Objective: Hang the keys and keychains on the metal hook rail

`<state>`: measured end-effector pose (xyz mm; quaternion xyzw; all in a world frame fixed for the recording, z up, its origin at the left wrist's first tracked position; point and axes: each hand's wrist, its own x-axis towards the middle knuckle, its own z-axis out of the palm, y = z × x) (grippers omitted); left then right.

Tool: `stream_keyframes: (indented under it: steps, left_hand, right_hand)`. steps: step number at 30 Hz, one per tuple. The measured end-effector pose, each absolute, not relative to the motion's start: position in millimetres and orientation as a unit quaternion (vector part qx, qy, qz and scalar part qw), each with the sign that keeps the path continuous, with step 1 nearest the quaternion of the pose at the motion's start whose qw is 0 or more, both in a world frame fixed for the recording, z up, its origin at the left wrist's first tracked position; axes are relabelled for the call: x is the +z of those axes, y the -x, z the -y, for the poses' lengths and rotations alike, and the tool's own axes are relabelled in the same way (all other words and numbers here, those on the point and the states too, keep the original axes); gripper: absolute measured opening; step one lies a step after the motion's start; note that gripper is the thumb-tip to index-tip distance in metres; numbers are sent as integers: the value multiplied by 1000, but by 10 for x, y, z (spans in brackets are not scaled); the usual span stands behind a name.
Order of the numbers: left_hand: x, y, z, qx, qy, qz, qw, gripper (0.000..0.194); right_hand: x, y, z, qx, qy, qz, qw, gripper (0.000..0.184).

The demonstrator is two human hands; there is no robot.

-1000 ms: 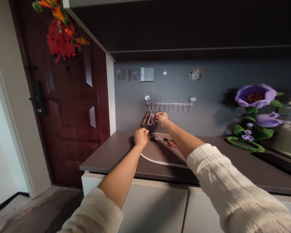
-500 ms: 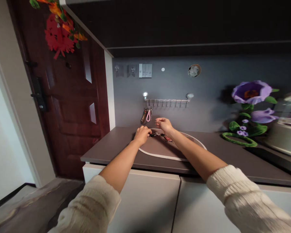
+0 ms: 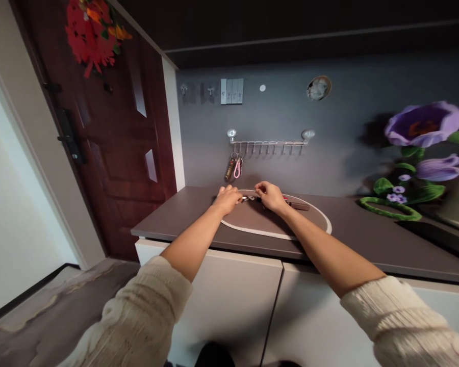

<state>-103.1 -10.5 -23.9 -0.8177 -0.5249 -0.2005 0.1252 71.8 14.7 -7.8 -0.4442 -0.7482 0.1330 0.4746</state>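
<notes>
**Keys are hanging at one end of the rail, others are lying under my hands**

A brown fob [image 3: 229, 169] and a pink loop [image 3: 237, 168] are hanging with their rings at the left end of the hooked rail [image 3: 270, 143]. Loose keys [image 3: 248, 198] are lying on the oval mat [image 3: 275, 224], between my hands, so by my reckoning only part of the lot is hanging. My left hand [image 3: 227, 199] is curling its fingers right beside those keys; my right hand [image 3: 271, 195] is bending its fingers low over the mat. I cannot tell whether either is gripping anything. My right hand is partly hiding a red item [image 3: 285, 198], and a brown strip-like piece [image 3: 299, 206] is lying near it, too unclear for naming.
</notes>
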Motion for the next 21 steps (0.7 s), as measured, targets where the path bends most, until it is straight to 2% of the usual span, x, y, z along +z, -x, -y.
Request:
stream_keyframes:
  steps: [12,21]
  left_hand:
    - [-203,1023,137,-159,811,545,138,17]
    - [-206,1044,137,-210,822,506,158,18]
  right_hand:
    - [-95,-668,-80,37,463,812,352,18]
    - [-96,-642,-71,20,461,825,326,17]
